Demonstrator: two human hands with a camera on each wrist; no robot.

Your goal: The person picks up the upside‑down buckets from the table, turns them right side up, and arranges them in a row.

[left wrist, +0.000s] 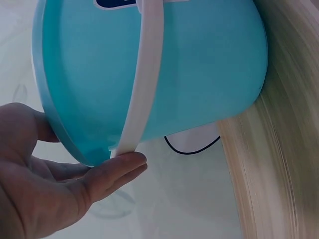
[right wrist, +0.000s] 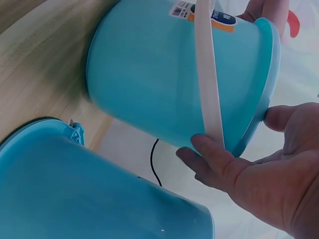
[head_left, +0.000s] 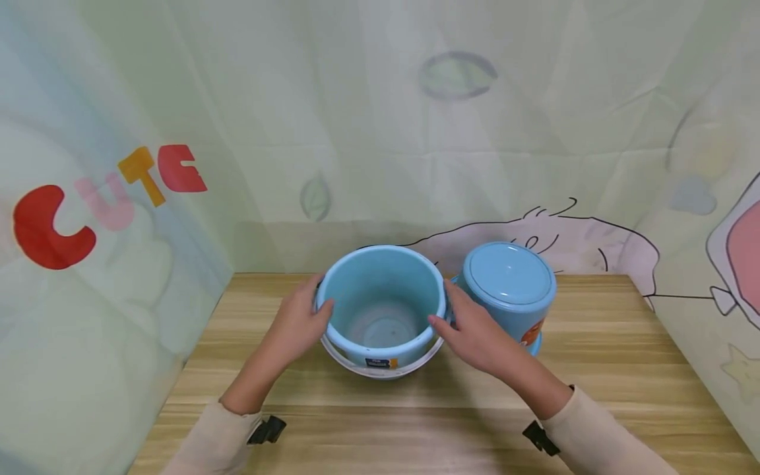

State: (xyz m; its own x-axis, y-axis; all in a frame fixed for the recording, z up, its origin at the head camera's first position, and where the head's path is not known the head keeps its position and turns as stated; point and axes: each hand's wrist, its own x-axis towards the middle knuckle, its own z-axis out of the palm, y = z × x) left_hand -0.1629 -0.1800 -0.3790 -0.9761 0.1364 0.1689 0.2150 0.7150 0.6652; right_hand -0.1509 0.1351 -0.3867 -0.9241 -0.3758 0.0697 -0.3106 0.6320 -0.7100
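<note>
A light-blue bucket (head_left: 368, 284) stands upright on the table, its mouth facing up and nothing visible inside. Its white handle (head_left: 380, 373) hangs down across the near side, beside a small dark label (head_left: 380, 363). My left hand (head_left: 299, 322) grips the left of the rim, thumb over the edge and fingers outside near the handle's end, as the left wrist view shows. On the opposite side, my right hand (head_left: 475, 335) holds the rim the same way. A second blue bucket (head_left: 509, 276) sits upside down just right of that hand, base upward.
Under both buckets is a wood-grain table (head_left: 368, 435), its far edge against a printed cloth backdrop (head_left: 368, 158). More cloth with coloured letters (head_left: 53, 227) hangs at the left. The overturned bucket stands close beside the right hand.
</note>
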